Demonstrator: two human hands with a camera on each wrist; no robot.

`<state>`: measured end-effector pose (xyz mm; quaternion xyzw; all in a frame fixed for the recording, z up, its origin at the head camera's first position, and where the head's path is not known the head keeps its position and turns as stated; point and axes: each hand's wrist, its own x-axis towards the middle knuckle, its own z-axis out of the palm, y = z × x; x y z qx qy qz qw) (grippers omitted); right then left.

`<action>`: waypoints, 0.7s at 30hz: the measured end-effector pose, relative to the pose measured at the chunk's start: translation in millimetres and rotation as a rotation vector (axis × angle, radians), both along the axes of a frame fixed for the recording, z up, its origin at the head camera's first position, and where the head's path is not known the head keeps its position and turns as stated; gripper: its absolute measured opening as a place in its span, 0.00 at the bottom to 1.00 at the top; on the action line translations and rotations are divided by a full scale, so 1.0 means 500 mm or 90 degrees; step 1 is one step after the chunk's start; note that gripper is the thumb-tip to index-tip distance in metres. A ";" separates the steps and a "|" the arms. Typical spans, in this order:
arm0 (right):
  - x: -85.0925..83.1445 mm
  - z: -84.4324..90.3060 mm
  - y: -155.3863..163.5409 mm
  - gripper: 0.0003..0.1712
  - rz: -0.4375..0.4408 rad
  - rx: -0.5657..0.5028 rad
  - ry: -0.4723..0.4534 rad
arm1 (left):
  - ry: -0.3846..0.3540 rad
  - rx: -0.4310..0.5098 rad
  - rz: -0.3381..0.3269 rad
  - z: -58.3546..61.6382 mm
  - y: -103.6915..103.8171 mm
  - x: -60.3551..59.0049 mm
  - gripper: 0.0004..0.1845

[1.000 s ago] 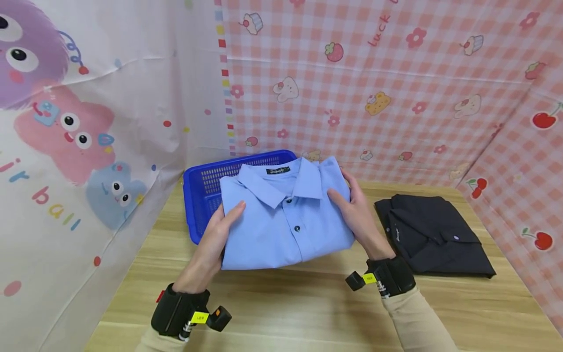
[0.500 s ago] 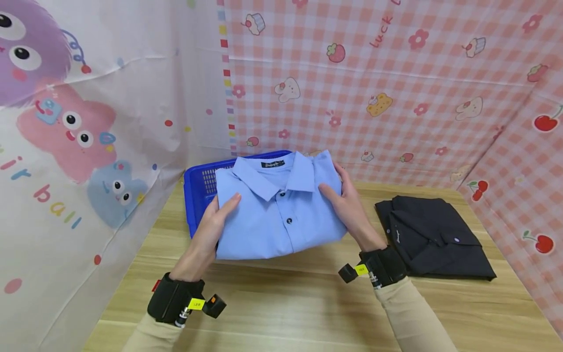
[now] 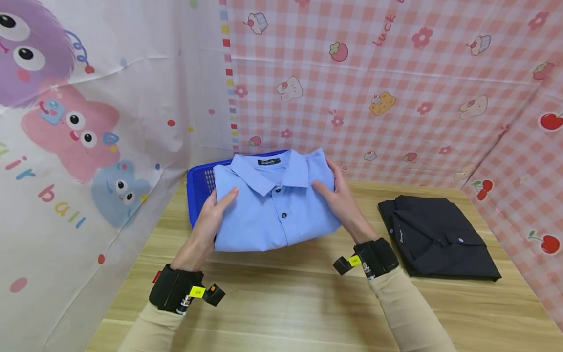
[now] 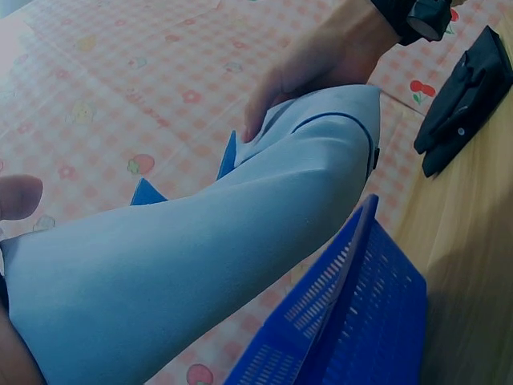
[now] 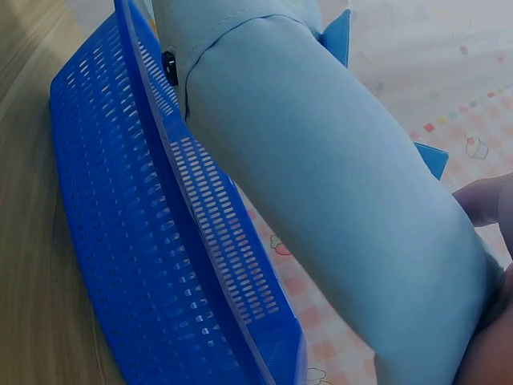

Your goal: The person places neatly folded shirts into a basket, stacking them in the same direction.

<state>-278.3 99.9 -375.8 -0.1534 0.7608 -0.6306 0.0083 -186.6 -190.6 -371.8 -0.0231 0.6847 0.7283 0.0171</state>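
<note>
A folded light-blue shirt (image 3: pixel 264 210), collar at the far side and dark buttons down its front, is held up off the table in both hands. My left hand (image 3: pixel 208 225) grips its left edge, thumb on top and the other fingers hidden beneath. At the right edge my right hand (image 3: pixel 340 203) holds it the same way. Behind and under the shirt stands a blue plastic basket (image 3: pixel 200 188), mostly covered by it in the head view. The right wrist view shows the basket's slotted wall (image 5: pixel 136 200) below the shirt (image 5: pixel 321 160).
A folded black shirt (image 3: pixel 440 239) lies on the wooden table (image 3: pixel 299 303) at the right. Patterned cloth sheets hang as walls at the left, back and right, close behind the basket.
Both hands have carried the blue shirt away from me and slightly left, so it covers more of the basket. The black shirt has stayed in place.
</note>
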 end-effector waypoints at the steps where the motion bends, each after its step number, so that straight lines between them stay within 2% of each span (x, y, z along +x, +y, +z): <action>1: -0.003 -0.001 -0.002 0.40 0.001 0.001 -0.005 | 0.002 -0.001 0.000 0.000 -0.002 -0.002 0.35; 11: -0.024 -0.013 -0.021 0.42 0.014 0.014 -0.021 | -0.005 -0.014 0.005 -0.012 -0.017 -0.024 0.40; 21: -0.041 -0.029 -0.042 0.42 0.023 0.013 -0.023 | 0.001 -0.031 0.017 -0.026 -0.027 -0.049 0.39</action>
